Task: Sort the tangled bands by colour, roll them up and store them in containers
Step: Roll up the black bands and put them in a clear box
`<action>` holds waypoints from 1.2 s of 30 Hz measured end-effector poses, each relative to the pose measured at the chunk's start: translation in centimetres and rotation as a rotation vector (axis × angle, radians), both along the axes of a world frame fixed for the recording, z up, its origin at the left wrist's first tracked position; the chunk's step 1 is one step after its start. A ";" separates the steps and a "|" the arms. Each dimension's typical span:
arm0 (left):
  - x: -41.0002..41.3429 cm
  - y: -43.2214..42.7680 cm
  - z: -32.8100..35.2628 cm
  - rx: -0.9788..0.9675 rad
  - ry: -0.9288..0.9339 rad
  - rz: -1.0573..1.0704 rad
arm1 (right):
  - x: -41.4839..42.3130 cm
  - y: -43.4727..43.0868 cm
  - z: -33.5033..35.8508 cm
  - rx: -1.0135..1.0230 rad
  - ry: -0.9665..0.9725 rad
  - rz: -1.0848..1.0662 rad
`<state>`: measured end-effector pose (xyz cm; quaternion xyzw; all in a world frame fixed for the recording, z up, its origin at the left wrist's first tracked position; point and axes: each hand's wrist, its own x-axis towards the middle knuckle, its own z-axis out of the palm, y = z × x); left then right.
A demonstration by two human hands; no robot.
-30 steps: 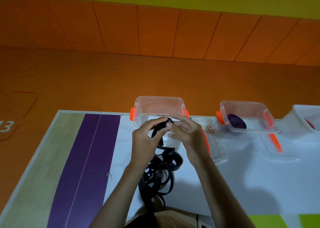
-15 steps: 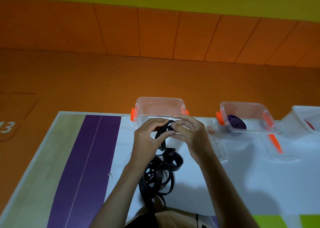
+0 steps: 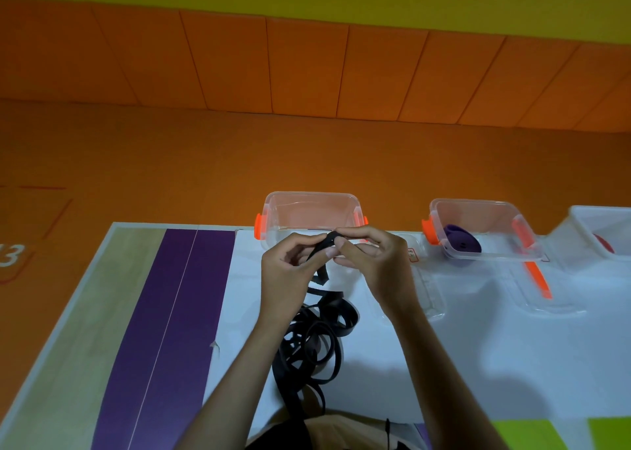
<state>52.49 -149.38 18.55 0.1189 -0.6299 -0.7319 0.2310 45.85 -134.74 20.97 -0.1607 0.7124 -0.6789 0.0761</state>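
A long, flat black band (image 3: 314,344) is seen lying in loose, overlapping loops on the white desk (image 3: 478,347), on the near side of the clear container (image 3: 309,210) with orange latches. From the heap one strand is led away towards that container, up to the fingers.

Against the frame half a second earlier little is changed. The heap is left as it lay, and both hands are kept together just in front of the container. The strand below the fingertips is now shown a little more plainly.

The band's end is pinched between the thumb and fingers of the left hand (image 3: 286,272) and the right hand (image 3: 375,265), whose fingertips are met over it. Whether the end is already rolled cannot be told. The rest of the band is hung below the hands and between the forearms.

To the right of the clear container a lid (image 3: 430,296) is laid flat. Further right, a second container (image 3: 478,210) is seen with a purple roll (image 3: 461,243) inside it.
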 end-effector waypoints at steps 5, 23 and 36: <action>-0.1 0.5 0.5 -0.010 0.029 -0.009 | 0.5 -0.2 0.0 -0.078 -0.025 0.000; 1.4 1.1 2.1 -0.001 0.063 0.067 | 1.9 0.1 1.7 -0.229 -0.038 0.017; 2.3 2.5 2.4 -0.018 0.089 0.164 | 2.5 -0.2 2.1 -0.095 0.091 -0.078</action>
